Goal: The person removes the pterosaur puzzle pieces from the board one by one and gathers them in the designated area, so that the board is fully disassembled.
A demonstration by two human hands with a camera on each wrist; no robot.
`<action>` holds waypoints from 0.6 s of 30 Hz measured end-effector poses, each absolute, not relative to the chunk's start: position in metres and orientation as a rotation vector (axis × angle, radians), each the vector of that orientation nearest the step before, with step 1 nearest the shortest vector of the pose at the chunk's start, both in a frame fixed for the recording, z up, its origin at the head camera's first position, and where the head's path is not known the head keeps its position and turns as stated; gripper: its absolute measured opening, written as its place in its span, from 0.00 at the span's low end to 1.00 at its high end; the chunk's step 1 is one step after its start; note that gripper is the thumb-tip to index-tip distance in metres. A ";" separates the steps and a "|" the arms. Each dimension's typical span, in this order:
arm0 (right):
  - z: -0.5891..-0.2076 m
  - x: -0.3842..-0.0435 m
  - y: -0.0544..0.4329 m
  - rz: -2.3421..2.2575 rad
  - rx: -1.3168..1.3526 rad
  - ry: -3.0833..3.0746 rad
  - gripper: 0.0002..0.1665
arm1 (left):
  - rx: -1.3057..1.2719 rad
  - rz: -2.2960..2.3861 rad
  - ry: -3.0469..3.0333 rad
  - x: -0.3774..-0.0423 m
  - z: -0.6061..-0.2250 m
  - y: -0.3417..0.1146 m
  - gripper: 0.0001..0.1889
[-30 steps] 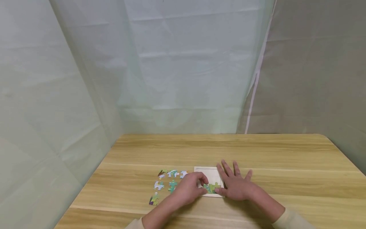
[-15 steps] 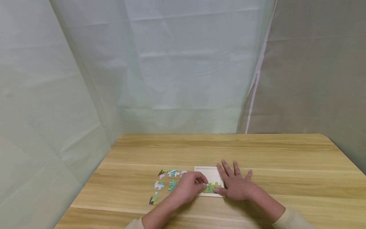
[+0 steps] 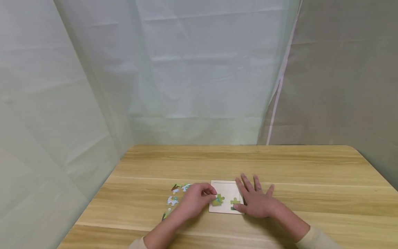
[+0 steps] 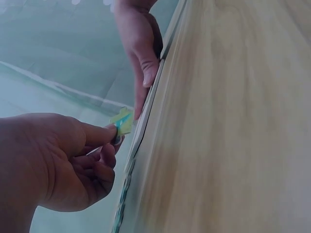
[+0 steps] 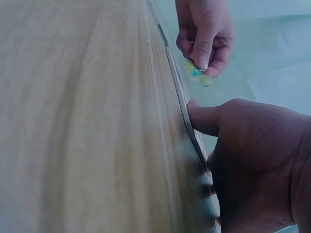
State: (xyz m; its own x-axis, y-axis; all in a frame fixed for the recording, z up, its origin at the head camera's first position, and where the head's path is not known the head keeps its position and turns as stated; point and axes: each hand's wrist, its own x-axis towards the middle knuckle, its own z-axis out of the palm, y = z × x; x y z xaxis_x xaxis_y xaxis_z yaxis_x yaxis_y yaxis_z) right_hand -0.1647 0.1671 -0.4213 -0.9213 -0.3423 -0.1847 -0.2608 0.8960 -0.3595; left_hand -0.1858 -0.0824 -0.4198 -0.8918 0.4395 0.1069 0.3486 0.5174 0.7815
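Note:
My left hand (image 3: 195,200) pinches a green and yellow puzzle piece (image 3: 218,200) between thumb and fingertips, over the left part of a pale wooden puzzle tray (image 3: 224,187). The left wrist view shows the held puzzle piece (image 4: 122,121) raised off the tray, with a teal patch on its face. Spread flat, my right hand (image 3: 258,202) rests at the tray's right edge. Its thumb lies on a second green puzzle piece (image 3: 235,201), set in the tray's lower right corner and partly covered by that thumb.
Several loose puzzle pieces (image 3: 172,201) lie on the wooden table (image 3: 280,162) left of the tray, some hidden behind my left hand and forearm. Pale cloth sheets (image 3: 205,86) hang behind the table and at its sides.
My left hand has lifted the green and yellow puzzle piece from beside the corner piece and carried it left, baring the tray floor there. The right hand has stayed in place.

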 end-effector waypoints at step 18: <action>-0.421 -0.163 0.166 -0.523 -0.434 2.805 0.61 | 0.622 1.257 2.737 -0.182 -0.423 -0.121 0.02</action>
